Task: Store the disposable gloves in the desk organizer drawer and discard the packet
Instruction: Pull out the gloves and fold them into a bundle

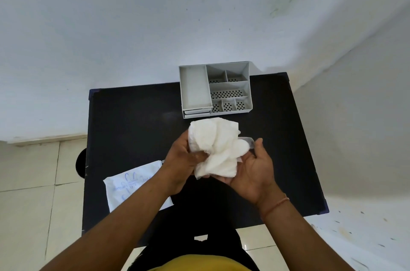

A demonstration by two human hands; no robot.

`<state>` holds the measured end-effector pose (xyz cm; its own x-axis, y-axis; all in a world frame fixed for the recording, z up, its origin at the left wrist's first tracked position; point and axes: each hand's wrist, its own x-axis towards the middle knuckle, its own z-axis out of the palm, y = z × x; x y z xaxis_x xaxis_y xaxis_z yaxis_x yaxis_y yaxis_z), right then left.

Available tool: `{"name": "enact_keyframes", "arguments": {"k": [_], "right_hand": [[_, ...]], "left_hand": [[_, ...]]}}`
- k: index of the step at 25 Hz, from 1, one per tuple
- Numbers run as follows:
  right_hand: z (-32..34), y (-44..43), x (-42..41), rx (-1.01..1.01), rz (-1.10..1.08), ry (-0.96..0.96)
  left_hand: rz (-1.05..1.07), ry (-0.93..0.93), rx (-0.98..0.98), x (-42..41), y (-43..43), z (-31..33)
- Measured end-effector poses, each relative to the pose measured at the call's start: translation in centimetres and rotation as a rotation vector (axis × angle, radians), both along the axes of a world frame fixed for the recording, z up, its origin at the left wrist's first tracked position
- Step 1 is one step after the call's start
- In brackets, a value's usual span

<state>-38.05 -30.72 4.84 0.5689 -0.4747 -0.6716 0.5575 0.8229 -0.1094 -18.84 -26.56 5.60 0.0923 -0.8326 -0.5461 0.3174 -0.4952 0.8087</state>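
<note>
A crumpled bunch of thin white disposable gloves (216, 146) is held above the middle of the black table (133, 128). My left hand (180, 160) pinches the bunch from the left. My right hand (255, 171) cups it from below and the right, with a bit of clear plastic (249, 141) at its fingertips. The empty white packet with blue print (131, 184) lies flat at the table's left front, partly under my left forearm. The grey desk organizer (215, 89) stands at the far edge, its small drawers (196, 112) at lower left looking shut.
The organizer has a long solid tray on the left and several perforated compartments on the right. A pale wall rises behind the table. Tiled floor lies to the left, and a white speckled surface is on the right.
</note>
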Motion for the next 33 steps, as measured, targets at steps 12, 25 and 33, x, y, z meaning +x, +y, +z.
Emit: {"name": "enact_keyframes", "arguments": {"k": [12,25,33], "right_hand": [[0.7,-1.3,1.7,0.031,0.036,0.146],[0.0,-1.9,2.1,-0.406,0.261,0.626],[-1.4,-1.9,2.6,-0.499,0.265,0.792]], "left_hand": [[0.106,0.142,-0.012,-1.4,-0.3,-0.6],[0.137,-0.009,-0.045,-2.6,0.1,-0.7],[0.003,-0.301,0.007,-2.1,-1.0,-0.5]]}}
